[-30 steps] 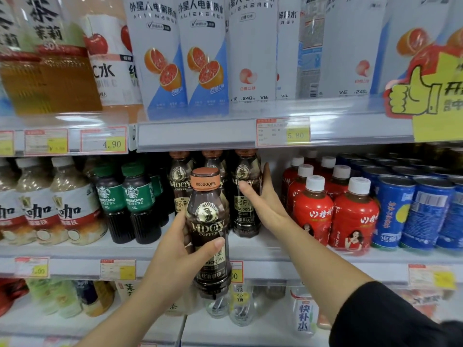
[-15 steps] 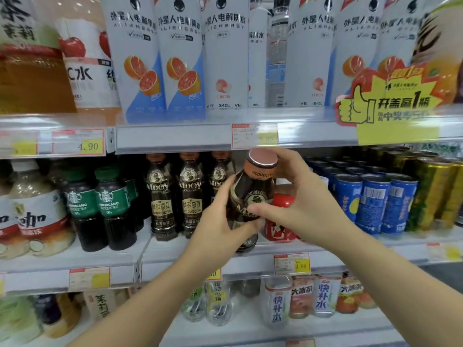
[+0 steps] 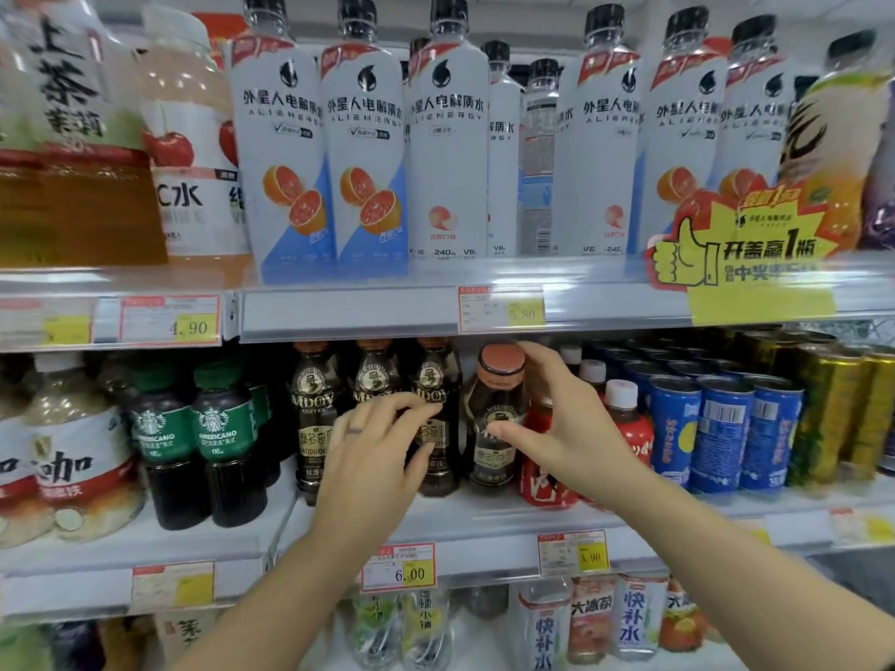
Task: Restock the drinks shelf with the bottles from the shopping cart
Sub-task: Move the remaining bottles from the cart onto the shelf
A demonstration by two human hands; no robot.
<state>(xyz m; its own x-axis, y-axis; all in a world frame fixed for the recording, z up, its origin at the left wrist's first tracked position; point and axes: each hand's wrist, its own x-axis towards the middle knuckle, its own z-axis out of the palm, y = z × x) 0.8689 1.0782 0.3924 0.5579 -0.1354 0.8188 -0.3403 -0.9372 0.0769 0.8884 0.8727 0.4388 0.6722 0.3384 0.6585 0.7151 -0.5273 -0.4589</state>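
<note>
Right beside coffee bottle [image 3: 494, 428], red bottles [image 3: 545, 477].

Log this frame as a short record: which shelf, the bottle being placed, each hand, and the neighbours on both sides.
shelf: middle shelf, coffee row
bottle being placed: coffee bottle, brown cap, tilted, base appears down on the shelf
right hand: grips the coffee bottle, thumb on its front, fingers up by the cap
left hand: fingers relaxed, holds nothing, in front of the shelved bottles
left neighbours: three matching bottles
right neighbours: red bottles with white caps, then blue cans
cart: not in view
</note>
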